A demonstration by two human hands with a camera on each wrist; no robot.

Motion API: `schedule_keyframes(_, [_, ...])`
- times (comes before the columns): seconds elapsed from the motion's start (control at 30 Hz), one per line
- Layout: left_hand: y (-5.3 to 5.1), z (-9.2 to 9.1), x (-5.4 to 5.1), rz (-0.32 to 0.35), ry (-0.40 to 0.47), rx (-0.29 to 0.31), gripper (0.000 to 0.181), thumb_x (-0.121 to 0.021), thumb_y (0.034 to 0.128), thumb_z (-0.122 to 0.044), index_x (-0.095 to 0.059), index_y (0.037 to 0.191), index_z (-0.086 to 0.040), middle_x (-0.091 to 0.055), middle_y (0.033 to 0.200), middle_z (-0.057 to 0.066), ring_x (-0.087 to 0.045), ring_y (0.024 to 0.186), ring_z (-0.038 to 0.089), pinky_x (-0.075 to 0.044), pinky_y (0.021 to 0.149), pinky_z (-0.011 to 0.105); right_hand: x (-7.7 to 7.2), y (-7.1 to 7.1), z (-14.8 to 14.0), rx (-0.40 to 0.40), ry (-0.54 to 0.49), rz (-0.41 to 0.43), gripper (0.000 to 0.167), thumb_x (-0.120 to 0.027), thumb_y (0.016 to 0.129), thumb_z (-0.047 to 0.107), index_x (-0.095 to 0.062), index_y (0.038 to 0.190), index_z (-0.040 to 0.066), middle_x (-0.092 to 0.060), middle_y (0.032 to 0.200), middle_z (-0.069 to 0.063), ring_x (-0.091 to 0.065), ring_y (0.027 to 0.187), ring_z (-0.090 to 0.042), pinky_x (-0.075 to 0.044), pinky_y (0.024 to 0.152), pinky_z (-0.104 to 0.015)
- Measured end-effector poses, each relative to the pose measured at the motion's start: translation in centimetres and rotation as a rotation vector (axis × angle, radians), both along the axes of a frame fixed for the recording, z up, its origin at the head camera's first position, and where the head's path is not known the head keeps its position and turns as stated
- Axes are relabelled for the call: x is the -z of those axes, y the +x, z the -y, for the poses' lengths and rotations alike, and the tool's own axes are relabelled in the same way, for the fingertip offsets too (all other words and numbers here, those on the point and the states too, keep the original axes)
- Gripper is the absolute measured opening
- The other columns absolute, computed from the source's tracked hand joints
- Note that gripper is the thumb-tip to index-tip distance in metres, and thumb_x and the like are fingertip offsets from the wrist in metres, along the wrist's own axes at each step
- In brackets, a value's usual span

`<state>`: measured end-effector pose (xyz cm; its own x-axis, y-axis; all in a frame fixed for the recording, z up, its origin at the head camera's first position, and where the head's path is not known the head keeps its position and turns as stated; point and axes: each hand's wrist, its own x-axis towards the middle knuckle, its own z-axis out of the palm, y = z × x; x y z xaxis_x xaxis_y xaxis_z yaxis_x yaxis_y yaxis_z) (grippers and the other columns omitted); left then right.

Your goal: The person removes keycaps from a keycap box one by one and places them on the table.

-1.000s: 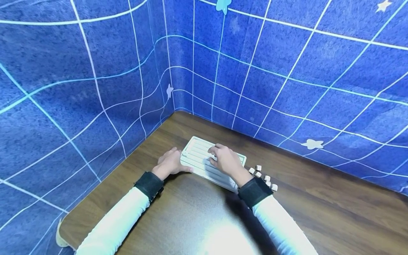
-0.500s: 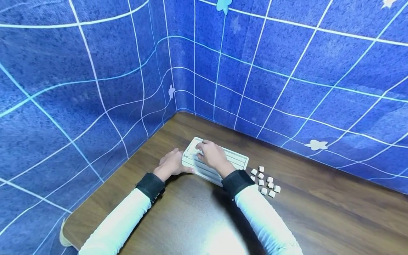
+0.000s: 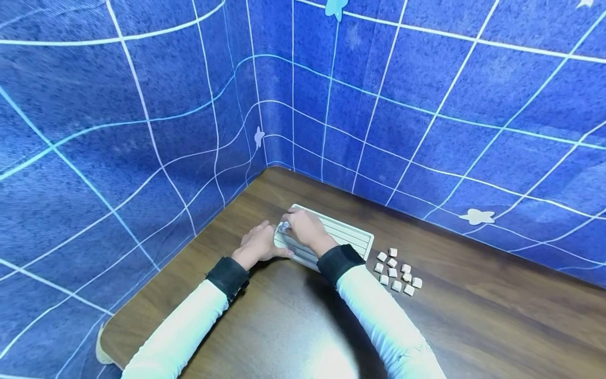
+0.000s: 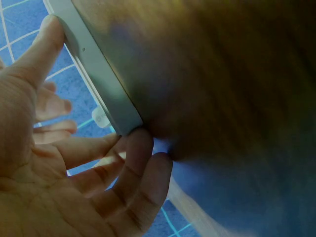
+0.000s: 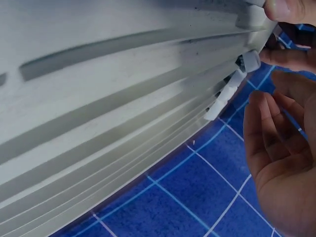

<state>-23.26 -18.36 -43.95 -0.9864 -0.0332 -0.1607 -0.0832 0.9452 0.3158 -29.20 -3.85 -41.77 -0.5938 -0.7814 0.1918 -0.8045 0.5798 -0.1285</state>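
Observation:
A pale, low tray with long parallel grooves (image 3: 347,231) lies on the wooden table. My left hand (image 3: 259,243) grips its left end, the thumb along the front wall and the other fingers bent around the corner in the left wrist view. Over the same end, my right hand (image 3: 306,227) reaches down with bent fingers; whether they pinch anything is hidden. Several white keycaps (image 5: 225,101) stand at the groove ends in the right wrist view. One keycap (image 4: 101,117) shows at the tray's edge in the left wrist view.
Several loose keycaps (image 3: 396,286) lie on the table (image 3: 265,326) just right of the tray. A blue cloth (image 3: 416,79) with a pale grid and stars hangs behind and on the left, close to the table's edges.
My right hand has moved left along the tray to its left end, which brings more of the loose keycaps into sight. The left hand keeps its grip on the tray.

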Motion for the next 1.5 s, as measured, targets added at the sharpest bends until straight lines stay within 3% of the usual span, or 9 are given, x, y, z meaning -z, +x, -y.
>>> schedule_keyframes(0.3, [0.0,-0.1,0.2,0.002,0.006,-0.017,0.093,-0.079,0.0704,-0.061,-0.051,0.141,-0.007,-0.043,0.151,0.019,-0.042,0.138,0.036,-0.045,0.102,0.056,0.4,-0.1,1.4,0.039,0.057,0.015,0.012,-0.071,0.088,0.013,-0.074,0.1,0.01,-0.071,0.104,-0.004,-0.067,0.102,-0.021,-0.057,0.082,-0.031])
schedule_keyframes(0.47, [0.1,0.0,0.1,0.001,0.013,-0.005,0.087,-0.079,0.072,-0.058,-0.053,0.139,-0.009,-0.045,0.151,0.018,-0.036,0.143,0.035,-0.043,0.105,0.057,0.9,-0.3,1.9,0.106,0.108,0.032,0.011,-0.069,0.09,0.017,-0.075,0.098,0.012,-0.069,0.104,-0.005,-0.068,0.096,-0.02,-0.058,0.076,-0.033])
schedule_keyframes(0.7, [0.2,0.0,0.0,0.015,0.017,0.006,0.082,-0.079,0.0733,-0.056,-0.055,0.137,-0.01,-0.049,0.149,0.012,-0.033,0.146,0.033,-0.04,0.108,0.057,1.4,-0.2,2.1,0.15,0.105,0.055,0.014,-0.068,0.091,0.02,-0.075,0.101,0.014,-0.069,0.106,-0.005,-0.069,0.095,-0.021,-0.059,0.075,-0.036])
schedule_keyframes(0.83, [0.2,0.0,-0.1,0.01,0.016,0.001,0.082,-0.079,0.0733,-0.055,-0.054,0.137,-0.01,-0.047,0.15,0.015,-0.034,0.145,0.034,-0.041,0.107,0.057,1.4,-0.1,2.2,0.182,0.11,0.066,0.016,-0.068,0.09,0.022,-0.075,0.103,0.015,-0.068,0.108,-0.004,-0.069,0.096,-0.022,-0.059,0.075,-0.037])
schedule_keyframes(1.1, [0.2,-0.1,-0.1,0.022,0.022,-0.01,0.085,-0.079,0.0725,-0.057,-0.053,0.138,-0.009,-0.044,0.152,0.016,-0.034,0.145,0.034,-0.04,0.108,0.057,1.4,0.2,2.4,0.188,0.139,0.029,0.02,-0.069,0.09,0.026,-0.074,0.103,0.013,-0.069,0.105,-0.005,-0.07,0.094,-0.021,-0.059,0.074,-0.035])
schedule_keyframes(1.33, [0.0,-0.2,0.2,0.014,0.009,0.014,0.081,-0.078,0.0724,-0.058,-0.056,0.136,-0.013,-0.05,0.148,0.01,-0.034,0.145,0.032,-0.04,0.108,0.057,1.4,0.0,1.9,0.198,0.098,0.053,0.018,-0.07,0.088,0.023,-0.074,0.101,0.01,-0.069,0.108,-0.007,-0.07,0.094,-0.022,-0.059,0.075,-0.035])
schedule_keyframes(1.5, [-0.1,-0.1,0.2,0.005,-0.003,0.007,0.076,-0.078,0.0709,-0.061,-0.062,0.126,-0.011,-0.056,0.143,0.008,-0.035,0.145,0.029,-0.043,0.104,0.057,1.0,-0.3,1.3,0.199,0.044,0.105,0.012,-0.07,0.087,0.023,-0.072,0.086,0.011,-0.069,0.095,-0.005,-0.068,0.085,-0.02,-0.057,0.07,-0.034])
